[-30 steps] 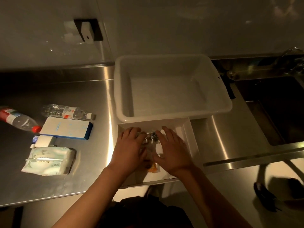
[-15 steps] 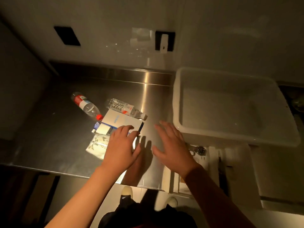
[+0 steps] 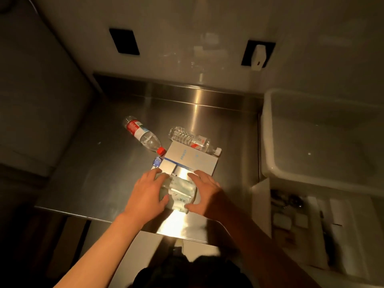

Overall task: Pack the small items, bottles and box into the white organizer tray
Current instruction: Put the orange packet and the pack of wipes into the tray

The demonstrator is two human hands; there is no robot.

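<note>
A soft pale-green tissue pack (image 3: 180, 191) lies near the steel counter's front edge. My left hand (image 3: 148, 195) grips its left side and my right hand (image 3: 208, 194) its right side, thumbs on the near edge. Just behind it sit a small white box (image 3: 168, 167), a tiny blue-topped item (image 3: 156, 162) and a flat white-and-blue box (image 3: 192, 161). Two clear bottles lie on their sides further back: a red-capped bottle (image 3: 143, 135) and a white-capped bottle (image 3: 193, 140). The white organizer tray (image 3: 260, 196) sits at the right, with keys (image 3: 291, 201) and small white pieces in it.
A large white plastic tub (image 3: 268, 142) stands at the right, behind the organizer tray. The steel counter (image 3: 99, 163) ends in a raised back lip and a wall with two dark plates. The counter's front edge runs just under my wrists.
My view swung left from the tray to the items. Both hands left the organizer tray, crossed the counter and closed on the two sides of the tissue pack.
</note>
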